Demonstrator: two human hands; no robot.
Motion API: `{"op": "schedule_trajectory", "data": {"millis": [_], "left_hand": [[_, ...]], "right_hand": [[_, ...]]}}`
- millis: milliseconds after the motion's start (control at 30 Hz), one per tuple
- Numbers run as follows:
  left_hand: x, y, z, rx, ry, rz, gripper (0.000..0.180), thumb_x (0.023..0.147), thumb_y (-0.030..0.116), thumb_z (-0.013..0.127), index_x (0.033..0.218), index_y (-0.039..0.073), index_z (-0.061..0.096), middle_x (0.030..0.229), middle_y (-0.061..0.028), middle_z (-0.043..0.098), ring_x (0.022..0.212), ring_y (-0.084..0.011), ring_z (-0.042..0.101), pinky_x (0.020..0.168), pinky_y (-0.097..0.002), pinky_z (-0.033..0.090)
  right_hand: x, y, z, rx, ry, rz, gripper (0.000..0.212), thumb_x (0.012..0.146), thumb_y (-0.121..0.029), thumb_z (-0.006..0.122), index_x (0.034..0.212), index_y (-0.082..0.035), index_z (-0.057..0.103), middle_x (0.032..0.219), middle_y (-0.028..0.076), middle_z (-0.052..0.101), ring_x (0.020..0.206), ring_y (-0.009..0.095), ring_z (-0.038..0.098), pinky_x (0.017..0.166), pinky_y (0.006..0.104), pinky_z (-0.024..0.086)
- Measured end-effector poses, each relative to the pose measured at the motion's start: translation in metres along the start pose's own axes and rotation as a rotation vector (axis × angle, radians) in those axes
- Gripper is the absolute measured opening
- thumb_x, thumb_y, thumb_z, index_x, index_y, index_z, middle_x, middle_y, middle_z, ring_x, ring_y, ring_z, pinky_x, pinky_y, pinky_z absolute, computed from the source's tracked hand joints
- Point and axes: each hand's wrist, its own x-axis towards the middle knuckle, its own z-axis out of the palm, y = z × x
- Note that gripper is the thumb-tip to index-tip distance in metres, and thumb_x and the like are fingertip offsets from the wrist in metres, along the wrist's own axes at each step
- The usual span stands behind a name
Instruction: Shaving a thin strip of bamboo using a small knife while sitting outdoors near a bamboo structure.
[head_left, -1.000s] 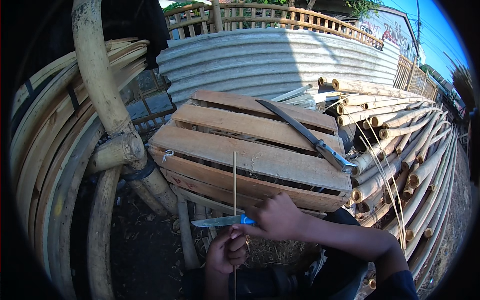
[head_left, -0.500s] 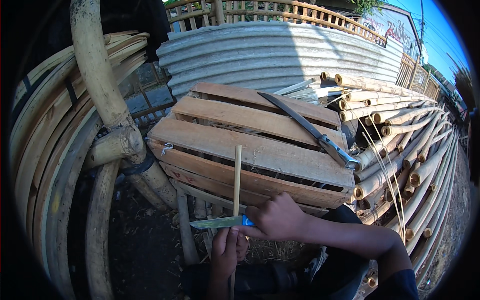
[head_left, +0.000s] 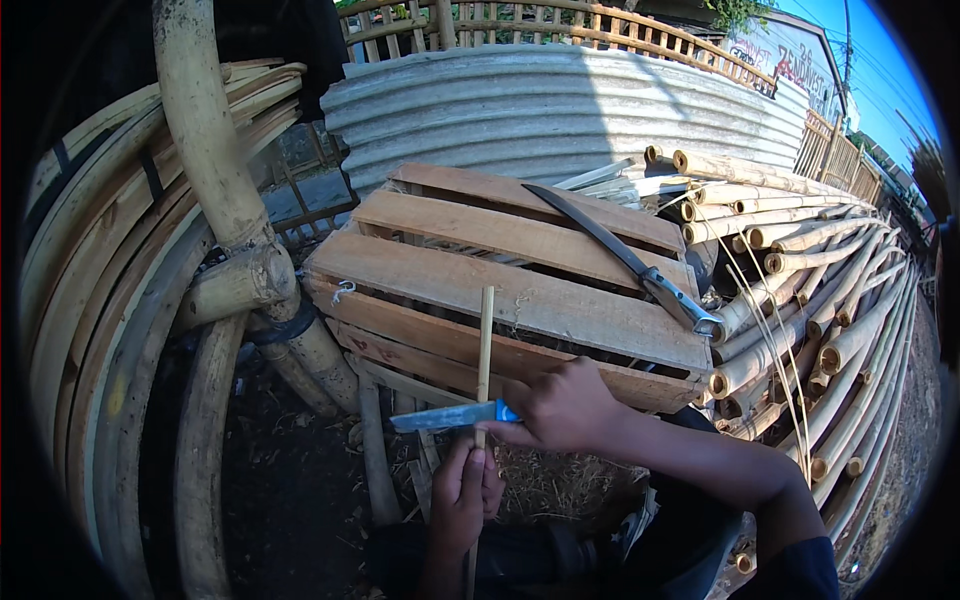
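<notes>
My left hand [head_left: 462,495] is closed round a thin bamboo strip [head_left: 486,345], which stands nearly upright in front of the crate. Just above it, my right hand [head_left: 570,405] grips the blue handle of a knife [head_left: 440,418]. The blade points left and crosses the strip, against it a short way above my left fingers. The right thumb reaches toward the strip below the blade. Behind my hands is a slatted wooden crate [head_left: 430,268]. A machete [head_left: 605,238] with a dark blade lies slantwise on its top, handle toward the right edge.
Bamboo poles [head_left: 800,210] are piled at the right. Split bamboo lengths [head_left: 110,260] and a thick bamboo post [head_left: 200,110] stand at the left. Corrugated sheeting [head_left: 470,105] rises behind the crate, with a bamboo fence [head_left: 560,28] beyond.
The knife and my right hand have shifted slightly up and right along the strip. My left hand keeps its hold. The whole view has moved a little.
</notes>
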Motion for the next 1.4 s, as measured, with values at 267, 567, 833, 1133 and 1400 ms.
{"op": "schedule_trajectory", "data": {"millis": [267, 567, 833, 1133, 1400], "left_hand": [[-0.004, -0.003, 0.008, -0.073, -0.025, -0.076, 0.022, 0.102, 0.024, 0.035, 0.086, 0.009, 0.040, 0.057, 0.0044, 0.027, 0.041, -0.0030, 0.025, 0.036, -0.0206, 0.020], [-0.004, 0.003, 0.011, -0.140, -0.060, -0.117, 0.023, 0.102, 0.025, 0.034, 0.086, 0.009, 0.039, 0.056, 0.0043, 0.025, 0.039, -0.0037, 0.021, 0.035, -0.0215, 0.017], [-0.003, -0.006, 0.015, -0.147, -0.102, -0.144, 0.019, 0.102, 0.021, 0.036, 0.090, 0.007, 0.042, 0.059, 0.0055, 0.028, 0.042, -0.0024, 0.026, 0.037, -0.0195, 0.021], [-0.007, -0.004, 0.019, 0.004, -0.119, -0.145, 0.019, 0.102, 0.018, 0.035, 0.089, 0.006, 0.042, 0.059, 0.0049, 0.030, 0.043, -0.0021, 0.027, 0.038, -0.0196, 0.023], [-0.050, 0.003, 0.018, -0.116, -0.123, -0.154, 0.019, 0.099, 0.014, 0.039, 0.084, 0.005, 0.047, 0.061, 0.0034, 0.040, 0.045, -0.0026, 0.035, 0.041, -0.0189, 0.026]], "right_hand": [[0.001, 0.014, -0.012, -0.045, -0.112, 0.088, 0.056, 0.089, -0.057, 0.046, 0.062, -0.010, 0.059, 0.045, 0.007, 0.052, 0.039, 0.023, 0.056, 0.037, 0.0357, 0.042], [0.005, 0.036, -0.016, -0.106, 0.000, 0.133, 0.056, 0.088, -0.058, 0.048, 0.061, -0.010, 0.058, 0.043, 0.006, 0.051, 0.038, 0.023, 0.056, 0.038, 0.0343, 0.043], [0.002, 0.040, -0.017, -0.164, 0.018, 0.160, 0.058, 0.086, -0.060, 0.048, 0.058, -0.011, 0.056, 0.042, 0.006, 0.050, 0.038, 0.022, 0.056, 0.037, 0.0339, 0.041], [-0.005, 0.053, -0.024, -0.284, 0.055, 0.144, 0.058, 0.085, -0.062, 0.050, 0.056, -0.012, 0.052, 0.042, 0.004, 0.049, 0.036, 0.021, 0.053, 0.036, 0.0330, 0.039], [-0.011, 0.176, -0.091, -0.354, 0.361, 0.796, 0.062, 0.092, -0.054, 0.043, 0.065, -0.002, 0.064, 0.051, 0.016, 0.054, 0.049, 0.030, 0.057, 0.053, 0.0411, 0.044]]}}
